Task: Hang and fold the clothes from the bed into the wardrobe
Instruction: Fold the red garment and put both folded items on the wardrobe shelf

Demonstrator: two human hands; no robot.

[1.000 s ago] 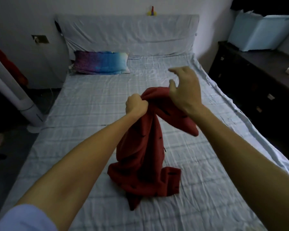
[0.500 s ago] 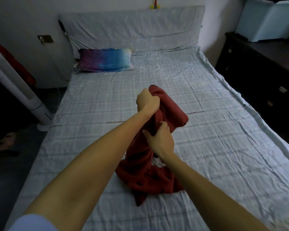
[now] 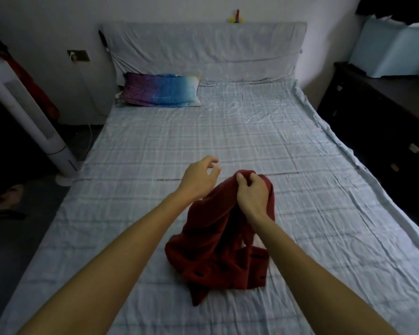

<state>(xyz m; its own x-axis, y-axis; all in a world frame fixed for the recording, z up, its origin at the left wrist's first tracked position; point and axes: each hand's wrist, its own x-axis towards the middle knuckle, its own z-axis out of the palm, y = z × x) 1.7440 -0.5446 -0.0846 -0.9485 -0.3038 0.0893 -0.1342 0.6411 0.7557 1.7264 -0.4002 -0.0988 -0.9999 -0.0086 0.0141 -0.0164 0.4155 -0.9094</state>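
A dark red garment (image 3: 211,245) with small dark marks hangs crumpled over the bed (image 3: 228,131), its lower part bunched on the checked sheet. My right hand (image 3: 252,194) grips its top edge and holds it up off the mattress. My left hand (image 3: 198,177) hovers just left of the cloth with loosely curled fingers and holds nothing. No wardrobe is in view.
A blue-and-purple pillow (image 3: 161,93) lies at the head of the bed by the padded headboard (image 3: 203,49). A white tower fan (image 3: 34,124) stands on the floor at left. A dark dresser (image 3: 377,122) with a pale box (image 3: 392,52) lines the right side.
My left hand has let go of the garment and moved left. My right hand has climbed from the middle of the cloth to its top and taken hold there.
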